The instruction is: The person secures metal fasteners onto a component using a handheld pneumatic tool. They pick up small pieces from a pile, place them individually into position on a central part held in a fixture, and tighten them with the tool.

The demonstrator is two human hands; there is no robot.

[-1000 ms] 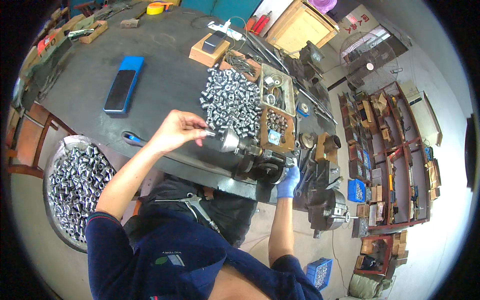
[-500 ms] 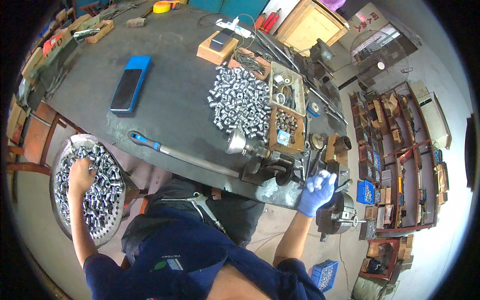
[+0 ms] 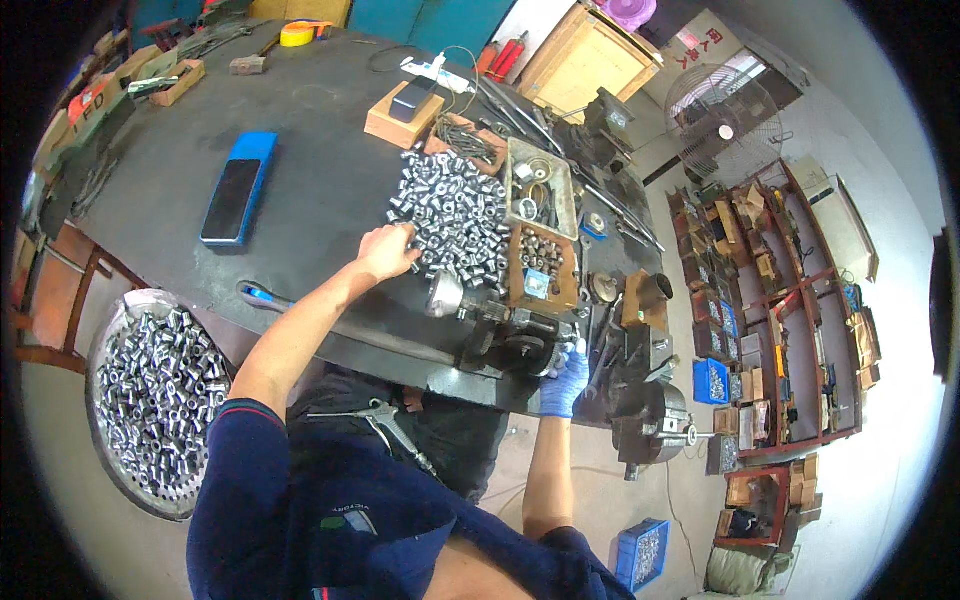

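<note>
My bare left hand (image 3: 388, 252) is at the near left edge of a heap of small shiny metal sleeves (image 3: 452, 215) on the bench. Its fingers are curled, and whatever they hold is hidden. My right hand (image 3: 567, 382), in a blue glove with pale fingertips, is closed at the right end of a small bench-mounted spindle device (image 3: 525, 340). What it grips there I cannot make out. A round metal chuck-like head (image 3: 445, 294) forms the device's left end, just below the heap. More sleeves (image 3: 160, 400) fill a perforated round metal tray (image 3: 100, 440) at lower left.
A long tool with a blue-black handle (image 3: 262, 295) lies under my left forearm. On the bench are a blue-cased phone (image 3: 235, 190), a wooden box of small parts (image 3: 517, 290) and a parts tray (image 3: 512, 165). An air gun (image 3: 385, 425) rests on my lap; a vise-like chuck (image 3: 650, 425) stands right.
My left hand has left the tray of sleeves and reached across to the heap on the bench. My right hand has moved left onto the spindle device's end, and the view has shifted slightly.
</note>
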